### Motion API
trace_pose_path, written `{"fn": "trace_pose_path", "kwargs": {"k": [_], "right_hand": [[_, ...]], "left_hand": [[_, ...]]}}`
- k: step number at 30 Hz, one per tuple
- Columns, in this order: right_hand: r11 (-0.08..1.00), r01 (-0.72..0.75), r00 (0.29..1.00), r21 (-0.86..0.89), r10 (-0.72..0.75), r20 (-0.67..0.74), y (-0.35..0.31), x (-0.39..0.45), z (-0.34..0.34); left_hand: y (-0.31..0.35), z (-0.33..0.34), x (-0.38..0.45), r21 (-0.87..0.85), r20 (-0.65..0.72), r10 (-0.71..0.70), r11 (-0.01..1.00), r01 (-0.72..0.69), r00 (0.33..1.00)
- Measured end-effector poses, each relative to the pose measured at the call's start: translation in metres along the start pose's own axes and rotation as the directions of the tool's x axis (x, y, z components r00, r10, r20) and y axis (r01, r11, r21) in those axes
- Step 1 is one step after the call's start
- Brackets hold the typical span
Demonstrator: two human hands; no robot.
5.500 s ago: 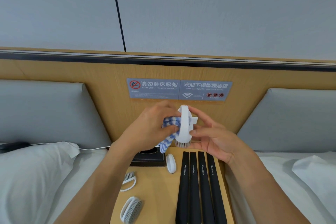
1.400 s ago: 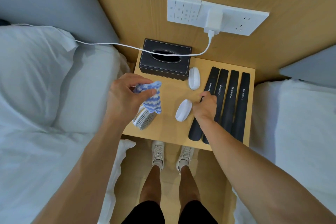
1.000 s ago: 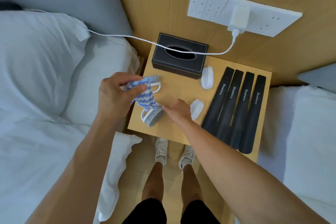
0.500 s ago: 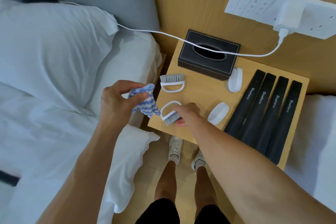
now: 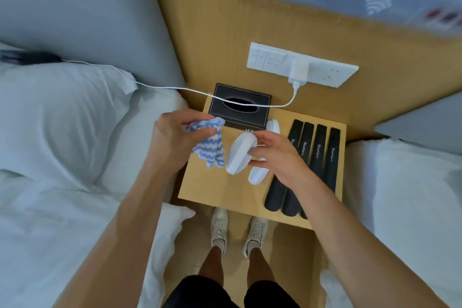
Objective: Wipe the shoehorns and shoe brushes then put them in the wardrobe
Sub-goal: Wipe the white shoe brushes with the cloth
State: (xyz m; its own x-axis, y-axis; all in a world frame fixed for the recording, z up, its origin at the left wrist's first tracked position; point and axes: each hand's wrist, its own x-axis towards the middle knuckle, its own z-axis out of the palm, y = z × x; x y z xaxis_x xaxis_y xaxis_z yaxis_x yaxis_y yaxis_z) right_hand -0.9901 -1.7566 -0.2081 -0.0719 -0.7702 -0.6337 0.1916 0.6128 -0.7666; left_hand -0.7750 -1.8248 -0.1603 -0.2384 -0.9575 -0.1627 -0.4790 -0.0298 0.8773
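Observation:
My right hand point(image 5: 272, 155) holds a white shoe brush point(image 5: 240, 153) lifted above the wooden nightstand point(image 5: 215, 187), its smooth back toward me. My left hand point(image 5: 175, 140) pinches a blue-and-white striped cloth point(image 5: 208, 147) just left of that brush, a small gap between them. Another white brush point(image 5: 257, 175) lies on the nightstand under my right hand. A further white brush point(image 5: 273, 125) lies by the tissue box. Several black shoehorns point(image 5: 317, 157) lie side by side on the right part of the nightstand, partly covered by my right forearm.
A black tissue box point(image 5: 240, 110) stands at the back of the nightstand, with a white charger cable point(image 5: 175, 89) running over it to a wall socket panel point(image 5: 300, 65). Beds with white pillows flank the nightstand. My feet stand on the floor below its front edge.
My right hand has taken a brush from the nightstand's front left and lifted it beside the cloth. The view has swung up toward the wall. The brush near the left edge is hidden now.

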Motion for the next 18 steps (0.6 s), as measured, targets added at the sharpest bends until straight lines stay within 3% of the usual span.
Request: {"fn": "trace_pose_path", "kwargs": {"k": [5, 8, 12, 18], "right_hand": [[0.972, 0.226, 0.974, -0.063, -0.225, 0.027, -0.05, -0.051, -0.02], [0.936, 0.332, 0.943, -0.115, -0.331, 0.027, -0.073, -0.079, -0.032], [0.906, 0.416, 0.909, -0.084, -0.416, 0.016, -0.1, -0.116, -0.052], [0.87, 0.49, 0.871, -0.056, -0.491, -0.004, -0.123, -0.163, -0.087]], "left_hand": [[0.074, 0.024, 0.002, -0.035, 0.03, 0.187, 0.982, -0.186, 0.982], [0.118, 0.03, -0.001, -0.011, 0.053, 0.364, 0.931, -0.364, 0.93], [0.169, 0.036, -0.01, -0.005, 0.192, 0.584, 0.804, -0.594, 0.789], [0.22, 0.034, -0.02, -0.04, 0.473, 0.649, 0.691, -0.722, 0.595]]}}
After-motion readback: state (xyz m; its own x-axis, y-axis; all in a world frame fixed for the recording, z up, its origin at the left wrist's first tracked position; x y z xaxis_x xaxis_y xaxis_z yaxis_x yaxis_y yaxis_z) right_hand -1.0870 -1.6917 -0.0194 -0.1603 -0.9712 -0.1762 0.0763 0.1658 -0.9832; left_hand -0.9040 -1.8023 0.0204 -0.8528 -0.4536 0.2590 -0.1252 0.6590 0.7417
